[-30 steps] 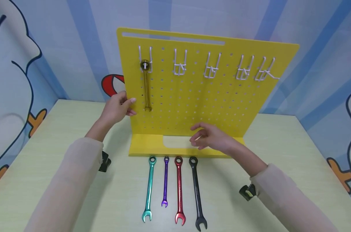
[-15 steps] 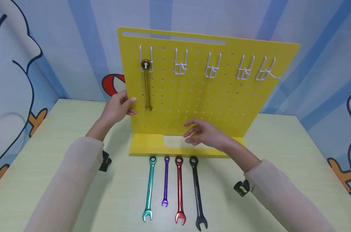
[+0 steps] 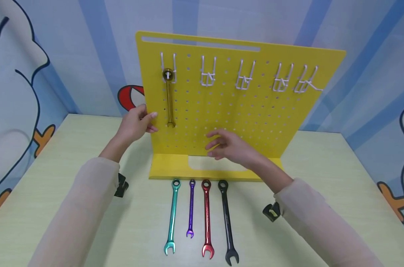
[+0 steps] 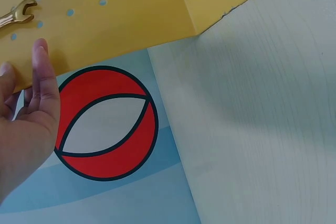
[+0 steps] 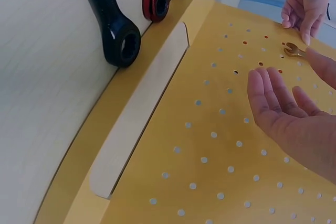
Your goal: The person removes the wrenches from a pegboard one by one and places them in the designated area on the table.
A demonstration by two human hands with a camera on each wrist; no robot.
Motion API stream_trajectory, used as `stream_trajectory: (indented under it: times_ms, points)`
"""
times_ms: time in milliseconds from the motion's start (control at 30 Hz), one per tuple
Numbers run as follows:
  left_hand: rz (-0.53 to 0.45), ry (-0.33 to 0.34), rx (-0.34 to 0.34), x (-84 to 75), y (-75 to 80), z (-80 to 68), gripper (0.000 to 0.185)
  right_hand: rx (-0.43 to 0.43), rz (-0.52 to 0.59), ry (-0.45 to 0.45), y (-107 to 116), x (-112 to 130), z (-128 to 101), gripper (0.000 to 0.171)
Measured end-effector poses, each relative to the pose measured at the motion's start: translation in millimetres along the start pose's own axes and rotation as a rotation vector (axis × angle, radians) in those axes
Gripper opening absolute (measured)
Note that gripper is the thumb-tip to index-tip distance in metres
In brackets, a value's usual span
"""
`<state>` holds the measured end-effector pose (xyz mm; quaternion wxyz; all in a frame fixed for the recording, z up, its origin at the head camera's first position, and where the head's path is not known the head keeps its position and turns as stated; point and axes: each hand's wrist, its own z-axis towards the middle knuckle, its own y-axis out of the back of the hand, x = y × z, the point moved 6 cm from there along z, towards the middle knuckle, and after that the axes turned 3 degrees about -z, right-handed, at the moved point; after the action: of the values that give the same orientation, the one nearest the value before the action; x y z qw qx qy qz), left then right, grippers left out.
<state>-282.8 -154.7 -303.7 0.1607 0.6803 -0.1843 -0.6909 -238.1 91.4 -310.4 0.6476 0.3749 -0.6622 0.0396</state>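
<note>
A yellow pegboard (image 3: 228,111) stands upright on the table with white hooks (image 3: 207,76) along its top. A gold wrench (image 3: 169,98) hangs from the leftmost hook. My left hand (image 3: 136,122) holds the board's left edge, thumb (image 4: 42,69) on its face. My right hand (image 3: 227,146) hovers with relaxed fingers (image 5: 268,95) in front of the lower board and holds nothing. On the table before the board's base lie a teal wrench (image 3: 172,217), a purple wrench (image 3: 190,208), a red wrench (image 3: 207,218) and a black wrench (image 3: 227,221), side by side.
The pale wooden table (image 3: 55,167) meets blue cartoon-patterned walls (image 3: 48,55) on three sides. A red and white ball picture (image 4: 105,124) shows on the back wall behind the board's left edge. The board's yellow base (image 3: 168,167) has a cut-out slot (image 5: 142,114).
My right hand has risen and drifted left across the front of the board, from above the base toward its lower holes. The left hand and the wrenches have stayed put.
</note>
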Motion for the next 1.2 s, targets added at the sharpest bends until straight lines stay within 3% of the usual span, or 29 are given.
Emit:
stream_trajectory:
  times_ms: [467,1200]
  points:
    - [0.004,-0.011,0.000,-2.2,0.3,-2.0,0.025,0.029,0.019,0.041,-7.2,21.7,12.7,0.050]
    - [0.018,-0.007,-0.001,-1.0,-0.1,-1.2,0.026,-0.025,0.070,0.130,-7.1,45.9,35.9,0.050]
